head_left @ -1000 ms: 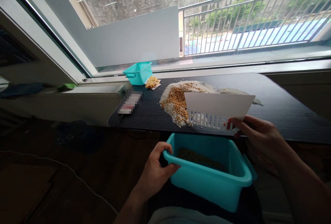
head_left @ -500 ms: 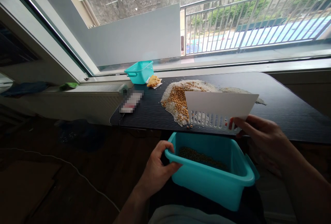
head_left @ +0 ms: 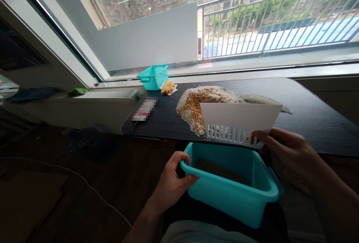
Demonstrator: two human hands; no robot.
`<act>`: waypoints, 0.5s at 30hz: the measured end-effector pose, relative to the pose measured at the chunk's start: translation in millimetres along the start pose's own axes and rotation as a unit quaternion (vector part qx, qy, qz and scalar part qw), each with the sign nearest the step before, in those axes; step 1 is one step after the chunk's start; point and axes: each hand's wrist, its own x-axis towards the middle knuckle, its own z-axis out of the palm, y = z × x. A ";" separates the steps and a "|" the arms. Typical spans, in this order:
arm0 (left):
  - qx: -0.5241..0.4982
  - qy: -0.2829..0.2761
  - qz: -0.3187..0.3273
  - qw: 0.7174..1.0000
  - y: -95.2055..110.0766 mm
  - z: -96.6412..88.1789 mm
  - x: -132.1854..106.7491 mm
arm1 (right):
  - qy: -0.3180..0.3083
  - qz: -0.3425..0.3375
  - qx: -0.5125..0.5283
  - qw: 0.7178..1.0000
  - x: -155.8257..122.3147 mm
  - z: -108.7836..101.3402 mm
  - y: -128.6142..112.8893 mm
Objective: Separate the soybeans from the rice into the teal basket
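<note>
My left hand [head_left: 171, 183] grips the left rim of a teal plastic bin [head_left: 238, 198] held below the table's front edge; dark green beans [head_left: 218, 170] lie in its bottom. My right hand [head_left: 288, 155] pinches the lower right corner of a white slotted scraper [head_left: 238, 123] that stands on the black table [head_left: 308, 116] near its front edge. Behind the scraper spreads a pile of white rice and yellow soybeans [head_left: 196, 106].
A second, smaller teal bin [head_left: 153, 76] stands at the table's back left, with a yellow snack packet [head_left: 167, 87] beside it. A blurred flat object [head_left: 143, 109] lies on the left of the table. A radiator [head_left: 92, 101] and window run behind; a cable [head_left: 84, 187] crosses the floor.
The scraper and my right hand have shifted slightly toward the table's front edge. The bin in my left hand has edged a little to the right.
</note>
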 end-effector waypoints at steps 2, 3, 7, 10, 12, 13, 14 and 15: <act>-0.001 -0.001 0.003 1.000 0.5 -0.5 -0.1 | -0.010 -0.004 0.002 1.000 1.0 -0.9 1.9; -0.002 -0.002 0.003 1.000 0.7 -0.7 -0.1 | -0.017 -0.007 0.000 1.000 2.0 -1.1 4.1; -0.005 -0.001 0.003 1.000 -0.1 -1.1 0.1 | -0.028 -0.027 -0.013 0.999 7.7 3.8 20.1; -0.004 -0.001 0.006 1.000 -1.5 -1.0 0.2 | -0.032 -0.039 -0.008 0.999 10.7 10.5 31.2; -0.003 -0.002 0.010 1.000 -2.1 -1.0 0.2 | -0.049 -0.046 -0.009 0.998 10.8 12.7 34.1; -0.003 -0.003 0.011 1.000 -2.2 -1.1 0.1 | -0.055 -0.048 -0.011 0.997 10.2 12.7 34.2; -0.003 -0.004 0.011 1.000 -2.2 -1.3 -0.1 | -0.060 -0.048 -0.014 0.997 9.2 12.1 33.7; -0.002 -0.005 0.009 1.000 -2.0 -1.4 -0.2 | -0.064 -0.046 -0.016 0.997 7.9 11.0 32.9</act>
